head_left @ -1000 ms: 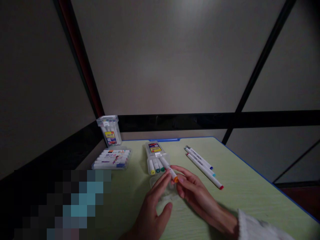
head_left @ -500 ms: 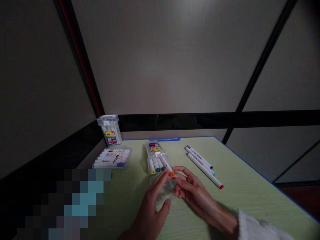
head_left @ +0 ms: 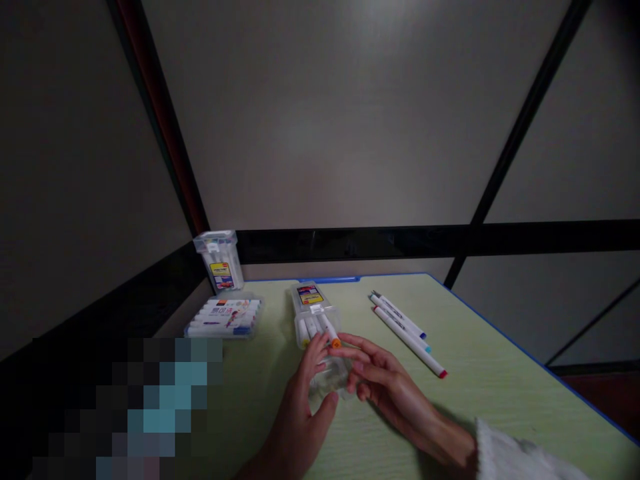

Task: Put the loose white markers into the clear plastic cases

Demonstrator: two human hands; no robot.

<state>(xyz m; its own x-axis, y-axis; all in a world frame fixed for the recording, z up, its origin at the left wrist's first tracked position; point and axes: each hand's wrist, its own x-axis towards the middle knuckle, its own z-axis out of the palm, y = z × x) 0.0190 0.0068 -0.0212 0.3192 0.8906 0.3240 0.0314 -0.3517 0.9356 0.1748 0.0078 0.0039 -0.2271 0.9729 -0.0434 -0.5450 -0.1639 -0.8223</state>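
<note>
A clear marker case [head_left: 313,303] lies open on the table with several white markers inside, their ends sticking out toward me. The orange-ended marker [head_left: 331,331] slants at the right side of this group. My left hand [head_left: 307,407] has its thumb spread away from its fingers, whose tips rest by the marker ends and partly hide them. From the right, my right hand [head_left: 387,383] reaches in, its stretched fingertips touching the orange end or lying right beside it. Under and between both hands, the clear lid [head_left: 327,387] of the case is partly hidden.
Several loose white markers [head_left: 405,337] with coloured ends lie to the right. At the left, a flat pack of markers [head_left: 225,315] lies before an upright marker case [head_left: 220,260]. The table [head_left: 500,387] has a blue edge, with a wall behind.
The orange-ended marker has shifted left and deeper into the case. My left fingers have moved slightly left, now covering more marker ends; my right fingertips followed the orange end.
</note>
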